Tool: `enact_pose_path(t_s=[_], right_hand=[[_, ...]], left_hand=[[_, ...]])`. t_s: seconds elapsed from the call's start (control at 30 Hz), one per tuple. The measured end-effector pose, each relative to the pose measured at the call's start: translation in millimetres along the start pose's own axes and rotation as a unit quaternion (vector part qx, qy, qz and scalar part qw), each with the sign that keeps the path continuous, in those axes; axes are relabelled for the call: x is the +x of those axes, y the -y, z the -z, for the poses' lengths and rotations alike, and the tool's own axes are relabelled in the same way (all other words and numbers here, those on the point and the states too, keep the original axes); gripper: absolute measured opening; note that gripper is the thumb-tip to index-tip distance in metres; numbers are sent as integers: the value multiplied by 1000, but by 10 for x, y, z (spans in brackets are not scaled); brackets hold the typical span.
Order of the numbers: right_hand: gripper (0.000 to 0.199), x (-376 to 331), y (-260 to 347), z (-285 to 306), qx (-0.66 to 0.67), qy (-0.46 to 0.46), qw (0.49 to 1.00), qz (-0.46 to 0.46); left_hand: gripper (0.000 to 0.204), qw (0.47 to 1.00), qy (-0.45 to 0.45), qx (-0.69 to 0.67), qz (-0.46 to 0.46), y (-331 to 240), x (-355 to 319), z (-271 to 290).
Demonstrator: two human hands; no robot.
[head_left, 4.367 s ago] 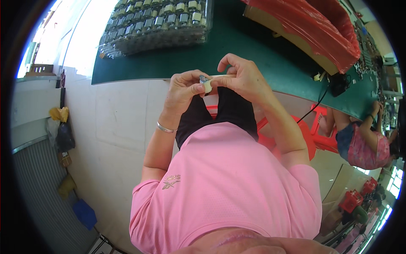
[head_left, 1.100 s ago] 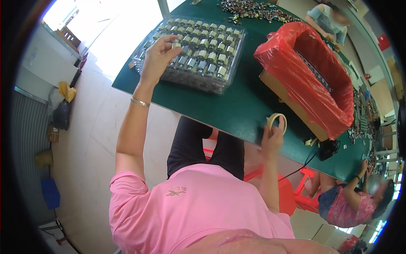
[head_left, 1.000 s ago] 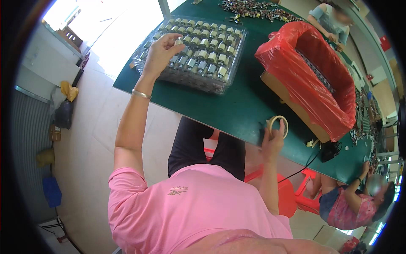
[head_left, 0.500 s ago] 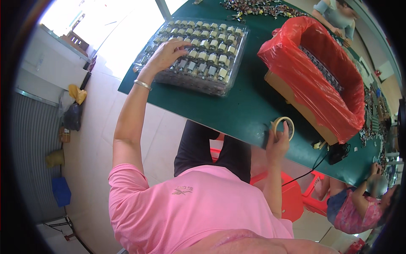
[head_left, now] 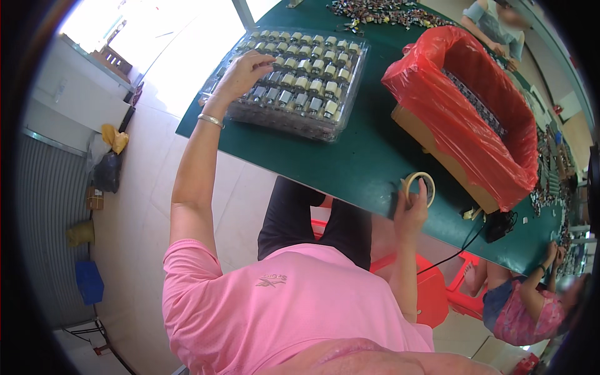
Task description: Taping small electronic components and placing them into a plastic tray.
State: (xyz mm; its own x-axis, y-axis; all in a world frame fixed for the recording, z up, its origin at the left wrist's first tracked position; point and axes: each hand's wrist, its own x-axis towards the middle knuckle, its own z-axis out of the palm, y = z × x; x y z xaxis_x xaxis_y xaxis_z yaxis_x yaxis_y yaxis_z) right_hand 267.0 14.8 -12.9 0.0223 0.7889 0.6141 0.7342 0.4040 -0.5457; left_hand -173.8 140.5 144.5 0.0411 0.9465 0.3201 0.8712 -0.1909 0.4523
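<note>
A clear plastic tray (head_left: 340, 128) lies on the green table and looks like the top one of a stack. It holds rows of small metal parts (head_left: 303, 82), many with cream tops and others bare grey. Over the tray's left part is my left hand (head_left: 245, 72), its fingers bent and drawn together at the tips above a row of parts. Whatever is between those fingertips is too small to make out. At the table's near edge my right hand (head_left: 410, 215) grips a roll of cream masking tape (head_left: 429, 181), with fingers through and around the ring.
A cardboard box (head_left: 437, 159) lined with a red plastic bag (head_left: 431, 103) stands right of the tray. Loose small parts (head_left: 387, 12) are heaped at the far edge. A black device with a cable (head_left: 500, 226) sits near the box. Two people work at the table's right side.
My left hand has shifted slightly left and its fingers have drawn closer together, uncovering more grey parts below it. My right hand with the tape roll has stayed put.
</note>
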Motion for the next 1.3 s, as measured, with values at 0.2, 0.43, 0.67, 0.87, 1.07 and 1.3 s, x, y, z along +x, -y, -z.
enact_pose_path(t_s=[0.2, 0.43, 0.67, 0.87, 1.07, 1.3], right_hand=[[52, -22, -60, -46, -24, 3, 1000, -13], [54, 25, -4, 68, 9, -5, 1000, -1], [55, 17, 28, 206, -39, -21, 999, 5], [58, 46, 60, 133, -29, -4, 1000, 5], [53, 35, 53, 191, -38, 15, 999, -26], [59, 33, 39, 160, -36, 4, 999, -3]], left_hand=[[29, 991, 43, 97, -81, 89, -25, -110], [24, 994, 17, 85, -63, 26, -78, -135], [36, 933, -127, -328, 75, -167, -279, -164], [45, 758, 2, -647, 77, -758, -1162, -417], [36, 599, 152, -744, 253, -1326, -1847, -1447], [20, 685, 152, -680, 213, -1590, -1882, -1675]])
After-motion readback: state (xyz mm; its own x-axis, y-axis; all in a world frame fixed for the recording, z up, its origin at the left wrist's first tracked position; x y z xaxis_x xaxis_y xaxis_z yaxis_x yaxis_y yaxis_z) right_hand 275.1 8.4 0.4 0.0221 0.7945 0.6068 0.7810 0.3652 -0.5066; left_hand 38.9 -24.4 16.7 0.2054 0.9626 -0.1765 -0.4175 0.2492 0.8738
